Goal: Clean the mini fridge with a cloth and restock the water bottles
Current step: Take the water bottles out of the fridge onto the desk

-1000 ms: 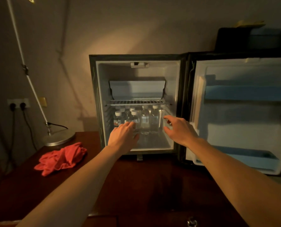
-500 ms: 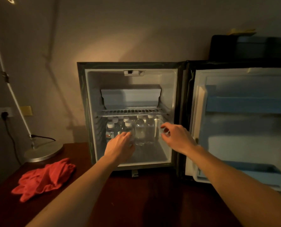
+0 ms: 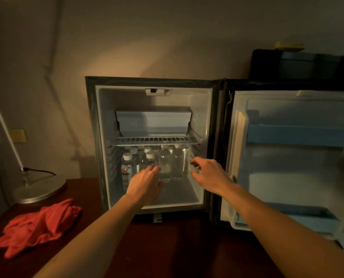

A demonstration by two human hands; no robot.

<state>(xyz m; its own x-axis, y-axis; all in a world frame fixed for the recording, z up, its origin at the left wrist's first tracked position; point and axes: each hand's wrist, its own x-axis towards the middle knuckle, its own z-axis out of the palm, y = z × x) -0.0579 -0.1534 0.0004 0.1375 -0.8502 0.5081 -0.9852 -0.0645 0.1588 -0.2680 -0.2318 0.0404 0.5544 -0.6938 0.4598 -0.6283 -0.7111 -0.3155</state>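
Mini fridge (image 3: pixel 208 117) on bench (image 3: pixel 167 247), door swung fully right for access. Water bottles (image 3: pixel 165 163) stand upright, long axes vertical, caps up, packed under wire shelf (image 3: pixel 153 140) w/ near floor bare. Left hand (image 3: pixel 145 182) fingers touch a front bottle; grip unclear. Right hand (image 3: pixel 209 173) loosely curled, holding nothing, beside rightmost bottle. Red cloth (image 3: pixel 38 225) lies idle, left, suggesting wiping is done.
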